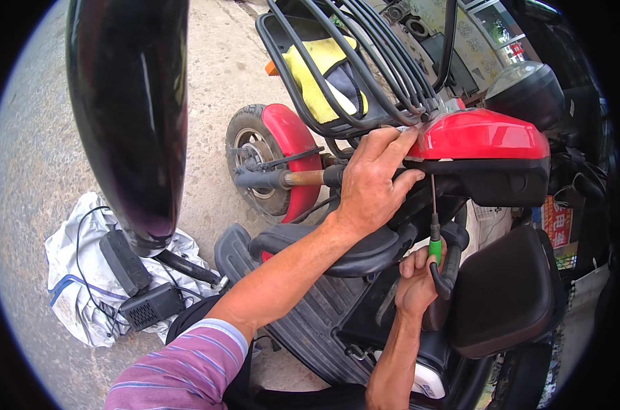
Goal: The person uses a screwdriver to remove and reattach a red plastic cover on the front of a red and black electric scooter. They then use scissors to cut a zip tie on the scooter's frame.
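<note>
My left hand (375, 181) reaches across and holds the near end of a red cover (484, 134), its fingers on the upper edge and the thumb below. A black lower housing (511, 181) sits under the red cover. My right hand (416, 280) is closed around the green handle of a screwdriver (434, 225). The screwdriver points upward, with its shaft against the underside of the black housing. Its tip is hidden there. Beside my right hand is a black curved lever or grip (449, 263).
A black wire basket (317, 75) with a yellow cloth (315, 72) is above the front wheel (252, 154). A dark mirror (129, 116) fills the upper left. Black adapters (151, 306) lie on a white sheet (84, 253). A brown padded seat (505, 294) is at right.
</note>
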Available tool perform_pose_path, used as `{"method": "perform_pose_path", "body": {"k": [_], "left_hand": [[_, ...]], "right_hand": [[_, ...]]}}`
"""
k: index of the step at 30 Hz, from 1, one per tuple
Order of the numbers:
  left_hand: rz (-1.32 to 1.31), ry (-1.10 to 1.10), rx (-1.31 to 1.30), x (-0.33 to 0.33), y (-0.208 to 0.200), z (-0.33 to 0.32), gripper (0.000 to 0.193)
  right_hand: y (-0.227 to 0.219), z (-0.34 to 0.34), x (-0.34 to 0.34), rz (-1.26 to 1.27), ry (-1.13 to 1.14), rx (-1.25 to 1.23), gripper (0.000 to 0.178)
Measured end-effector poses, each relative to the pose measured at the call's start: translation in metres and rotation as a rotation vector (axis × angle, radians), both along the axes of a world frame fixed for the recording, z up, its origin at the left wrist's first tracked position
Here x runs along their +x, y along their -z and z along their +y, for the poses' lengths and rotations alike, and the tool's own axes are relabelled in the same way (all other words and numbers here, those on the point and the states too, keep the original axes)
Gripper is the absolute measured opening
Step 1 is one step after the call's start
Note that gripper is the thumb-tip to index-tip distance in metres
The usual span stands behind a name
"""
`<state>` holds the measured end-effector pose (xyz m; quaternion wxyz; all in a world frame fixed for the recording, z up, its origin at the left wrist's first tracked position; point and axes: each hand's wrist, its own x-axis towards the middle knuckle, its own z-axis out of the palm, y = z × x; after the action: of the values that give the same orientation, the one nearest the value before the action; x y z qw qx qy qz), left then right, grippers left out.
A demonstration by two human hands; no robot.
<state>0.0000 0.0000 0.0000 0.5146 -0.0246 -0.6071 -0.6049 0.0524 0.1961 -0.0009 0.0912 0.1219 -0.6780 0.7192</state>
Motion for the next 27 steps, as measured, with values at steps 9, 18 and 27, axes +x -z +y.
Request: {"method": "perform_pose_path", "body": {"k": [9,18,27], "left_hand": [[0.010,-0.027,0.023,-0.005,-0.003,0.008,0.063],[0.008,-0.027,-0.008,-0.004,0.000,0.004,0.063],[-0.014,-0.037,-0.011,-0.002,0.000,0.002,0.064]], "right_hand": [[0.000,0.029,-0.007,-0.079,-0.134,-0.001,0.044],[0.010,0.028,-0.008,-0.106,-0.188,-0.088,0.041],[-0.004,-0.017,0.001,-0.061,0.049,-0.185,0.046]]}}
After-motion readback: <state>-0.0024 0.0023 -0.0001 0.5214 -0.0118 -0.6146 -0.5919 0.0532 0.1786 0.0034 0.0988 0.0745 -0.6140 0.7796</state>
